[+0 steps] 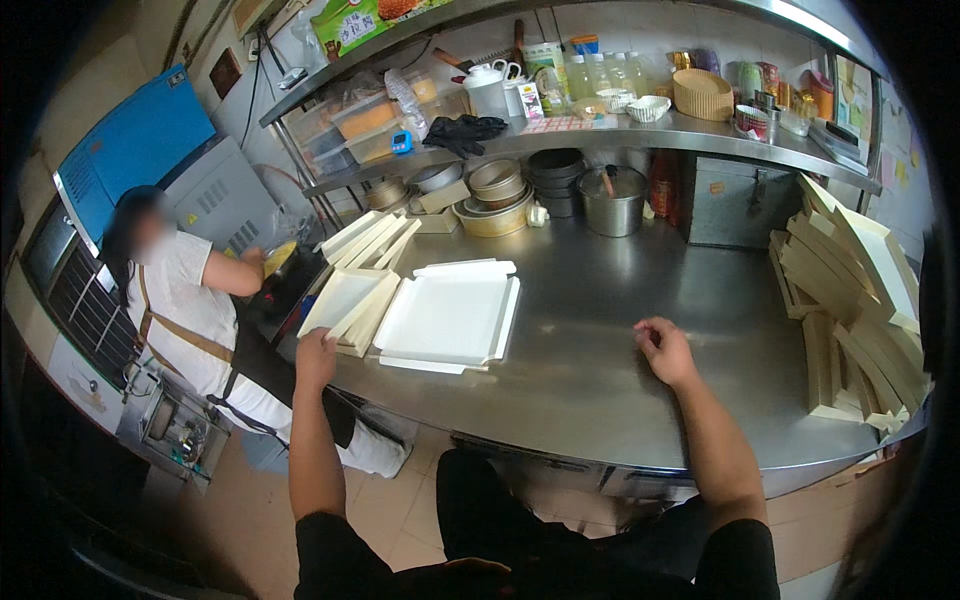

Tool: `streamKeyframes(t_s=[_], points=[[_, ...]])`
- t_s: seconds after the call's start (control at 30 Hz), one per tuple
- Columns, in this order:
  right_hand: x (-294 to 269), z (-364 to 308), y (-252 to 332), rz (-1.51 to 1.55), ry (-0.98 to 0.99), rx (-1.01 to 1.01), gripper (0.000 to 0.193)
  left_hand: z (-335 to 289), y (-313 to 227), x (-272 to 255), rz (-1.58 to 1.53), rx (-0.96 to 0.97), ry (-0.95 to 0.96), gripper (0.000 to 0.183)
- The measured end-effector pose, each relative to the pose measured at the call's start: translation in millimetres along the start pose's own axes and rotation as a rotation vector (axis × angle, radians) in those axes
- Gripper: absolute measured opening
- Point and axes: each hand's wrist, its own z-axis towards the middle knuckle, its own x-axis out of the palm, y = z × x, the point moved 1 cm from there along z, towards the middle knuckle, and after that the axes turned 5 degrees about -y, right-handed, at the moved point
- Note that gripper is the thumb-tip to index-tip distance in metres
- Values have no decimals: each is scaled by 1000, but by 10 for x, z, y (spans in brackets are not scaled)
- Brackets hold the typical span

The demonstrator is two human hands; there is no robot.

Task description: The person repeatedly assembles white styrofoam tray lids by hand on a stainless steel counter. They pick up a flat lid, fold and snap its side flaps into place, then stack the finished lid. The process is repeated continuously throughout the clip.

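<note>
At the left side of the steel table my left hand (317, 358) has its fingers closed on the near corner of a folded cardboard box tray (345, 295), which lies among several stacked ones. Just right of the stack lies a flat white cardboard blank (440, 312) with creased side flaps, slightly raised at its edges. My right hand (666, 350) hovers at the middle right over the steel table (590, 290). Its fingers are loosely curled, with a gap at the thumb and nothing visible in them.
Folded box trays (860, 290) lean in a tall pile at the right end. Pots and pans (500, 205) and a metal case (740, 205) line the back, under a shelf (560, 140) holding bottles and containers. Another person (185, 290) works at the left over a yellow item (280, 258).
</note>
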Motion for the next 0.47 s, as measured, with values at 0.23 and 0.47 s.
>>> streamKeyframes(t_s=[0.23, 0.47], points=[[-39, -17, -51, -40, 9, 43, 15, 256, -162, 319, -53, -146, 116, 29], [-12, -7, -85, -72, 46, 43, 18, 375, -103, 32, 34, -215, 27, 33]])
